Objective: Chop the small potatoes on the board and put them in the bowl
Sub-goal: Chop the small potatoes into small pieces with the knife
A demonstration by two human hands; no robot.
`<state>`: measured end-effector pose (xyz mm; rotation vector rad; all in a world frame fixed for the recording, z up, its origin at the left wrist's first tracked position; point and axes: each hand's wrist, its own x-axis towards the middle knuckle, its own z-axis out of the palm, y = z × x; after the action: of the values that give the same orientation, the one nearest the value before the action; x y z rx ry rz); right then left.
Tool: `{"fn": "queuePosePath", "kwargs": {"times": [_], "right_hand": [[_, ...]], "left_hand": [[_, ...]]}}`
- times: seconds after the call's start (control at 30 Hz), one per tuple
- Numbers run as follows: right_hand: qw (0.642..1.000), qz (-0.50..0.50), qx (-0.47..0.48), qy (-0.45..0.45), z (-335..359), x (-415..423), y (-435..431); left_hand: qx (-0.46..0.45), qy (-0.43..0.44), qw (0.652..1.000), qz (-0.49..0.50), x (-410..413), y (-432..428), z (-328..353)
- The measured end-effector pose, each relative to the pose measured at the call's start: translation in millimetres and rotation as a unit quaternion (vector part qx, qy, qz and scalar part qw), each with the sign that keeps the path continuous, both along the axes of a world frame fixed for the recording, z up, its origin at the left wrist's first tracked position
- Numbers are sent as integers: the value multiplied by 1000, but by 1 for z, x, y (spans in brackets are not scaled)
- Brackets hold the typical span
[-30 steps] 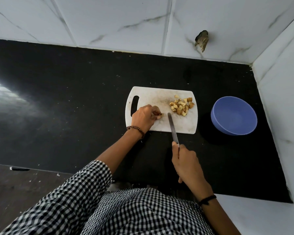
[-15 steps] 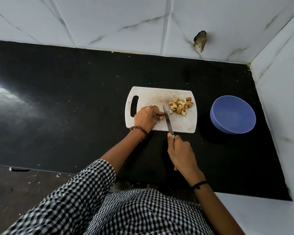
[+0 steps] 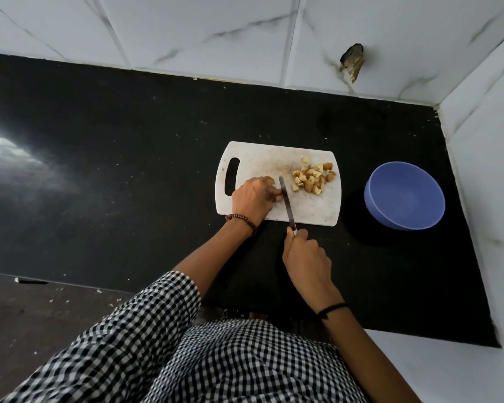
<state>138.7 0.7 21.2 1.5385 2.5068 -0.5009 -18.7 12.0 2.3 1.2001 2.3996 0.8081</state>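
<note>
Head view: the small brown potato piece (image 3: 270, 180), at frame centre on the white plastic chopping board (image 3: 259, 158), is being pinched under the curled left hand (image 3: 253, 199). The steel knife (image 3: 285, 199), which the right hand (image 3: 306, 254) is gripping by its handle, is now lying against those fingers, having shifted left from the pile of cut potato cubes (image 3: 313, 177). Another cut is probably beginning. The round blue plastic bowl (image 3: 405, 196) is sitting empty, right of the board near the wall, and the black stone countertop (image 3: 128, 170) is lying open leftward.
</note>
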Motion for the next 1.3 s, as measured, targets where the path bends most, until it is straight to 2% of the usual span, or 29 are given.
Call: {"fn": "queuePosePath", "kwargs": {"times": [0.6,1.0,1.13,1.3], "right_hand": [[998,44,45,-20,-5,0,8],[997,53,12,-54,1,36,-7],[997,62,13,-49,2,31,-7],[1000,14,25,-8,3,23,6]], "left_hand": [[11,2,1000,17,5,0,-6],[4,2,1000,-2,1,2,-15],[7,0,1000,-1,1,2,-12],[14,-2,1000,-9,1,0,-8]]}}
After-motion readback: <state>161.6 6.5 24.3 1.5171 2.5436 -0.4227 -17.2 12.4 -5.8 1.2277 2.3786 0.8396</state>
